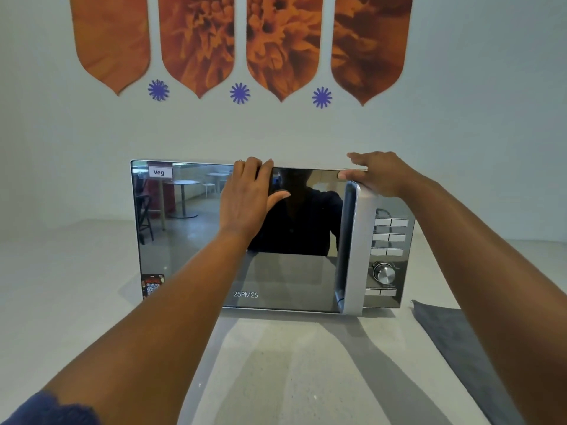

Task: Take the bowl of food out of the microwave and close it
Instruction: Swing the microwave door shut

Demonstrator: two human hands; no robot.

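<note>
A silver microwave (190, 240) with a mirrored door stands on the pale counter, its door shut. My left hand (248, 197) lies flat against the upper middle of the door, fingers curled over the top edge. My right hand (379, 174) rests on the top right corner of the microwave, just above the vertical door handle (348, 240), with its thumb on the door's upper corner. Neither hand holds anything. The bowl of food is not visible; the mirrored door hides the inside.
The control panel (388, 250) with buttons and a dial is on the microwave's right. A grey cloth (454, 342) lies on the counter (291, 372) at the right. A white wall with orange decorations stands right behind the microwave.
</note>
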